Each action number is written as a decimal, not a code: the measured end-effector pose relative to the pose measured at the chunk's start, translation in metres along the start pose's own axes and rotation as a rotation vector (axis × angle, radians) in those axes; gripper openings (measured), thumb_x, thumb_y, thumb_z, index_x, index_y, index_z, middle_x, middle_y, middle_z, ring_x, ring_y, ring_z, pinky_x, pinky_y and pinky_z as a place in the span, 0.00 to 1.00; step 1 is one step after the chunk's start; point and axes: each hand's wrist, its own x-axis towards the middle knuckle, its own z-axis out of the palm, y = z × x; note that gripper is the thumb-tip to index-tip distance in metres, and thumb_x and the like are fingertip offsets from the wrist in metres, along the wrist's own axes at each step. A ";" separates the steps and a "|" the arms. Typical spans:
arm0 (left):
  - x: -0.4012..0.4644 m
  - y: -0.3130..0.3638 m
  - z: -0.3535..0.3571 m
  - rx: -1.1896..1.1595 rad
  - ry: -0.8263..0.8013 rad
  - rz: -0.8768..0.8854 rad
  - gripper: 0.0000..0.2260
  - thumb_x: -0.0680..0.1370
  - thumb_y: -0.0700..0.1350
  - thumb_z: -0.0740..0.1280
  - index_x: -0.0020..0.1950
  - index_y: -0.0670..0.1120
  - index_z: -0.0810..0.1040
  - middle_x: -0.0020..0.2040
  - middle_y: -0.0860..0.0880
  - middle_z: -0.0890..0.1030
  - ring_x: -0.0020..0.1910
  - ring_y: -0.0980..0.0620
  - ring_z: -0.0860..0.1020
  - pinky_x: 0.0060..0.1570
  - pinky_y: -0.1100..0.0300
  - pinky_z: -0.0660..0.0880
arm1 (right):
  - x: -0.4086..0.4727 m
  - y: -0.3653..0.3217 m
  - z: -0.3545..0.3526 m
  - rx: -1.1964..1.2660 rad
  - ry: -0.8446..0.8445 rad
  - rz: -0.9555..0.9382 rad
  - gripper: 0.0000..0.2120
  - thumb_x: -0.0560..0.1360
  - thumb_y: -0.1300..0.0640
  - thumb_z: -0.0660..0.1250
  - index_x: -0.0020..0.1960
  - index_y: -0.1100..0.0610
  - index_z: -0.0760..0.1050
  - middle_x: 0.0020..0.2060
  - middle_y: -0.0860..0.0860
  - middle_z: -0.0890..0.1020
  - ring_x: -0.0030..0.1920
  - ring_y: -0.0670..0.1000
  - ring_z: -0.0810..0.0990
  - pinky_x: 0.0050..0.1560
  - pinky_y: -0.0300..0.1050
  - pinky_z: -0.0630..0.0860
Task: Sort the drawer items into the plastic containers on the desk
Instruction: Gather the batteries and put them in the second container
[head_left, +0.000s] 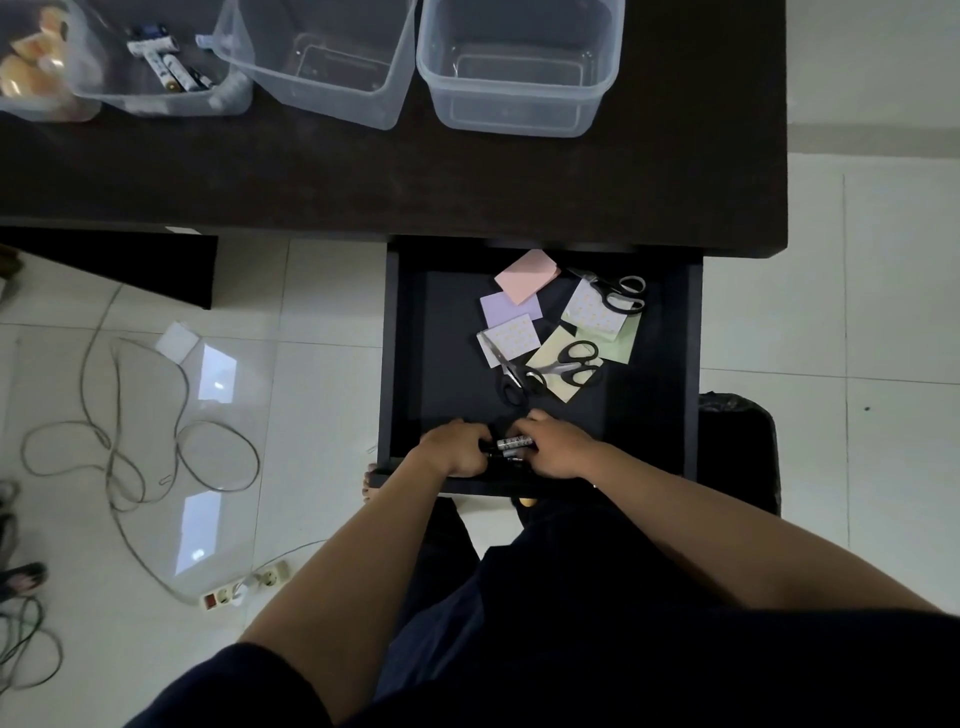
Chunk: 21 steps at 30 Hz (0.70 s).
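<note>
The black drawer (693, 364) is pulled out below the dark desk (363, 176). Both hands are at its near edge. My left hand (457, 449) and my right hand (556, 447) close around a few batteries (514, 443), one white-labelled. Deeper in the drawer lie pastel sticky-note pads (527, 278) and three black-handled scissors (576, 361). On the desk stand clear plastic containers: one with batteries (161, 57), two with nothing in them (322, 57) (519, 67), and one at far left with yellowish items (31, 62).
Grey cables (130, 405) and a white power strip (244, 587) lie on the tiled floor to the left. A black bin (737, 447) stands to the right of the drawer. My dark-clothed lap fills the bottom of the view.
</note>
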 end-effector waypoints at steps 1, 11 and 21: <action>0.001 0.000 0.000 -0.009 0.000 0.006 0.17 0.74 0.46 0.63 0.63 0.52 0.73 0.62 0.44 0.74 0.61 0.44 0.73 0.61 0.51 0.71 | 0.001 0.000 -0.001 0.017 0.003 0.006 0.16 0.75 0.54 0.63 0.63 0.49 0.71 0.61 0.52 0.70 0.58 0.57 0.76 0.58 0.49 0.73; 0.005 -0.003 -0.001 -0.029 -0.019 0.005 0.16 0.75 0.47 0.64 0.63 0.52 0.72 0.63 0.45 0.71 0.61 0.44 0.73 0.63 0.49 0.70 | 0.002 0.001 0.001 0.029 0.000 0.023 0.16 0.74 0.49 0.67 0.59 0.53 0.74 0.57 0.53 0.73 0.56 0.56 0.76 0.56 0.49 0.74; 0.011 -0.005 0.001 -0.072 -0.014 0.035 0.13 0.75 0.41 0.65 0.59 0.49 0.75 0.62 0.44 0.69 0.57 0.46 0.74 0.56 0.61 0.68 | 0.002 -0.003 0.001 0.104 -0.084 0.065 0.17 0.75 0.48 0.65 0.59 0.55 0.71 0.58 0.54 0.76 0.58 0.56 0.76 0.50 0.43 0.69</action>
